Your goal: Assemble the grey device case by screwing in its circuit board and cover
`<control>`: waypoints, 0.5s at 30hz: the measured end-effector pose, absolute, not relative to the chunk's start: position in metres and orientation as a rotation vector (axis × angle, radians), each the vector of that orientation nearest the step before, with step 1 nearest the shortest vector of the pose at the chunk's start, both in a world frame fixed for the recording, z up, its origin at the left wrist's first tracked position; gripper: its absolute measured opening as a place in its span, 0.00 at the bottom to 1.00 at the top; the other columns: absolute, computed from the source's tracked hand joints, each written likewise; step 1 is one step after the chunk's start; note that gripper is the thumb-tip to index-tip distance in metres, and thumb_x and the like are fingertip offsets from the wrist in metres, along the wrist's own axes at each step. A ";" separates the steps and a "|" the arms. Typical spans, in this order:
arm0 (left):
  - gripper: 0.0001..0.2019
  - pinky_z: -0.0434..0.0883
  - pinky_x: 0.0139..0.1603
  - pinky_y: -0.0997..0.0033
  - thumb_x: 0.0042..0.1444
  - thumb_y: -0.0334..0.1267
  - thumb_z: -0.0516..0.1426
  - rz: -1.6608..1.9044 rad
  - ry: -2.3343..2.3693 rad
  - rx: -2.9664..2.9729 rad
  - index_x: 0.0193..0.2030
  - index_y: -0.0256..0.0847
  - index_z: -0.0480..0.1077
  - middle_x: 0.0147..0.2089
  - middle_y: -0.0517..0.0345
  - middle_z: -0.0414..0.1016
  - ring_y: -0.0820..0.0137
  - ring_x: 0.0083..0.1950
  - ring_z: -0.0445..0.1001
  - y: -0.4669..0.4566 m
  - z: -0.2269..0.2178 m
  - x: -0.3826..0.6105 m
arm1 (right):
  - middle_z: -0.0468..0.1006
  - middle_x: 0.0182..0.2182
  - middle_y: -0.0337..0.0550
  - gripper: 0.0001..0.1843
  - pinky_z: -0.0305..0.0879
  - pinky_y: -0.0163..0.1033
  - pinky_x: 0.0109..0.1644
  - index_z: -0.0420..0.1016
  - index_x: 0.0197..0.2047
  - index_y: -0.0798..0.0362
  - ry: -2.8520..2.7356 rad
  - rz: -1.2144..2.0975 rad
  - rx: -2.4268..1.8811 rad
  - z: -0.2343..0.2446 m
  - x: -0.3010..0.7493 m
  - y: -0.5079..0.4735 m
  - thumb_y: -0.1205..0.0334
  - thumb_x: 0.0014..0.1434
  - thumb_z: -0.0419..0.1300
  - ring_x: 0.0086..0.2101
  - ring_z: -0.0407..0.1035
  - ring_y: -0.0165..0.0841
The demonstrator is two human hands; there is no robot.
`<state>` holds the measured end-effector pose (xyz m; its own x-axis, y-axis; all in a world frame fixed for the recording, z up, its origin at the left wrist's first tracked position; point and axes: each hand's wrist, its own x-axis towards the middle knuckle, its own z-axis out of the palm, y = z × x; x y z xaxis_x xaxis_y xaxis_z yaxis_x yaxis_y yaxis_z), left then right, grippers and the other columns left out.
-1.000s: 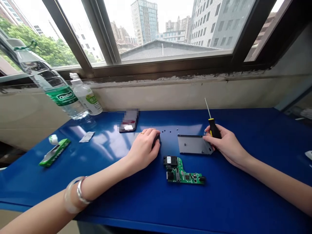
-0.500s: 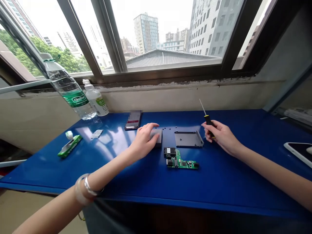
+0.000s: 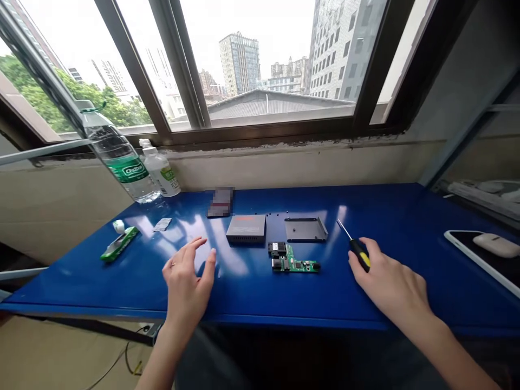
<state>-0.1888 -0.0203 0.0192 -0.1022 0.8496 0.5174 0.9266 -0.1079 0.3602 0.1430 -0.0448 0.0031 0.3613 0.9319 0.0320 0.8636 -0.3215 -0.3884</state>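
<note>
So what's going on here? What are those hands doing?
A person's right hand grips a yellow-and-black screwdriver above a blue table. The left hand is open and holds nothing. Nearby lie a metal box, a green circuit board, a metal tray and tiny screws.

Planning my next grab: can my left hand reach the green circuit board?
Probably yes: the left hand is open, nothing stands between it and the green circuit board, and the grey case sits farther back.
</note>
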 end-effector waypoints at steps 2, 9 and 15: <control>0.15 0.56 0.60 0.43 0.63 0.44 0.47 -0.981 -2.069 -1.940 0.52 0.41 0.64 0.57 0.42 0.71 0.50 0.61 0.66 -0.023 0.017 -0.192 | 0.77 0.34 0.54 0.33 0.59 0.43 0.26 0.58 0.61 0.53 -1.608 0.283 -2.284 0.004 0.136 -0.046 0.41 0.61 0.43 0.30 0.72 0.48; 0.18 0.57 0.62 0.43 0.63 0.46 0.47 -0.854 -2.206 -1.844 0.53 0.40 0.63 0.60 0.40 0.68 0.48 0.63 0.64 -0.035 0.008 -0.212 | 0.75 0.46 0.52 0.38 0.62 0.45 0.30 0.58 0.62 0.47 -1.538 0.260 -2.290 0.003 0.142 -0.066 0.32 0.57 0.43 0.36 0.71 0.49; 0.16 0.55 0.64 0.41 0.62 0.39 0.51 -1.144 -2.064 -1.701 0.56 0.40 0.63 0.66 0.41 0.59 0.48 0.67 0.57 -0.057 -0.011 -0.211 | 0.68 0.41 0.53 0.31 0.64 0.43 0.33 0.60 0.60 0.54 -1.299 -0.033 -1.828 -0.023 0.128 -0.106 0.45 0.59 0.53 0.35 0.64 0.40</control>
